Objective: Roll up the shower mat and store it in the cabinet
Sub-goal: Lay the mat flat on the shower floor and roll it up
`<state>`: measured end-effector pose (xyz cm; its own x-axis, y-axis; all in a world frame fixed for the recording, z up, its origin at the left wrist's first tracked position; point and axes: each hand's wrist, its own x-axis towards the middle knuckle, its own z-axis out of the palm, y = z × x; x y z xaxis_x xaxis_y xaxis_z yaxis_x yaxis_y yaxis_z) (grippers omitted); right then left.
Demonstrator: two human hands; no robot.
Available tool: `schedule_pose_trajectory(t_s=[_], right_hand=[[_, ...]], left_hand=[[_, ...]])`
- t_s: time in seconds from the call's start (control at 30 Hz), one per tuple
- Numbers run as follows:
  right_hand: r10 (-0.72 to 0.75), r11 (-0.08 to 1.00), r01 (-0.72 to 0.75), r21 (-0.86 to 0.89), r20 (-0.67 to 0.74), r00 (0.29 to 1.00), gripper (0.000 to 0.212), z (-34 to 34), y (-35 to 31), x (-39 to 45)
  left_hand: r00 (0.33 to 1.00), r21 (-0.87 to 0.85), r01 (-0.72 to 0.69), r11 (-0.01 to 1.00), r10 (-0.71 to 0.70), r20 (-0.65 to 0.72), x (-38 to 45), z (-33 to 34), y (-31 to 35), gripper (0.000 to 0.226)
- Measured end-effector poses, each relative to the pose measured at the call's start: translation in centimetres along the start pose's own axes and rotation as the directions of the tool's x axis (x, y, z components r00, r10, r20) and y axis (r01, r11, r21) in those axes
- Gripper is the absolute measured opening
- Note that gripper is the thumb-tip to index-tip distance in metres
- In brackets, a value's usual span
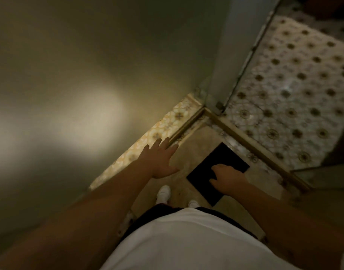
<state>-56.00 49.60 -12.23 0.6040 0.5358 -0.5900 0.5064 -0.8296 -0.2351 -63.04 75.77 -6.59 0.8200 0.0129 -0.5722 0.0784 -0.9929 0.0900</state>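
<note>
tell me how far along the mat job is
Nothing looks done: the flat black rectangular mat lies unrolled on the beige floor. In hand: the right hand is over it, fingers bent down; whether it grips is unclear. The left hand is spread open beside it. Left: rolling and storing; no cabinet visible.

My left hand (159, 159) is extended palm down with fingers spread, holding nothing, above the beige floor (194, 145) near the gold threshold strip (188, 126). My right hand (226, 177) appears over the dark mat (223, 154), fingers curled; contact cannot be confirmed. The mat lies flat on the floor. My white shoes (164, 193) stand just beside it. Patterned tile (295, 90) lies beyond the strip.
</note>
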Motion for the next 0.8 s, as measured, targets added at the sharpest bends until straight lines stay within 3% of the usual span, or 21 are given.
schedule_pose_trajectory(t_s=[0.13, 0.3, 0.43, 0.6, 0.8], right_hand=[[0.208, 0.969, -0.199, 0.144, -0.048, 0.977, 0.045, 1.7, 0.1, -1.9], [0.434, 0.854, -0.387, 0.349, -0.065, 0.899, 0.042, 4.9, -2.1, -4.9], [0.541, 0.755, -0.457, 0.470, -0.055, 0.839, 0.028, 7.1, -3.7, -7.1], [0.627, 0.676, -0.520, 0.523, -0.037, 0.778, 0.033, 9.2, -4.7, -9.2], [0.629, 0.681, -0.525, 0.510, -0.039, 0.777, 0.038, 10.8, -3.8, -10.6]], left_hand=[[0.976, 0.126, -0.215, 0.968, 0.211, 0.043, 3.6, -1.9, -0.2, 0.088], [0.904, 0.266, -0.427, 0.864, 0.415, 0.101, 6.4, -2.5, 0.6, 0.088], [0.861, 0.292, -0.509, 0.809, 0.477, 0.179, 7.4, -1.7, 2.0, 0.089], [0.811, 0.336, -0.585, 0.738, 0.537, 0.231, 7.5, -0.2, 3.4, 0.090], [0.813, 0.350, -0.582, 0.734, 0.527, 0.248, 6.6, 1.3, 4.8, 0.088]])
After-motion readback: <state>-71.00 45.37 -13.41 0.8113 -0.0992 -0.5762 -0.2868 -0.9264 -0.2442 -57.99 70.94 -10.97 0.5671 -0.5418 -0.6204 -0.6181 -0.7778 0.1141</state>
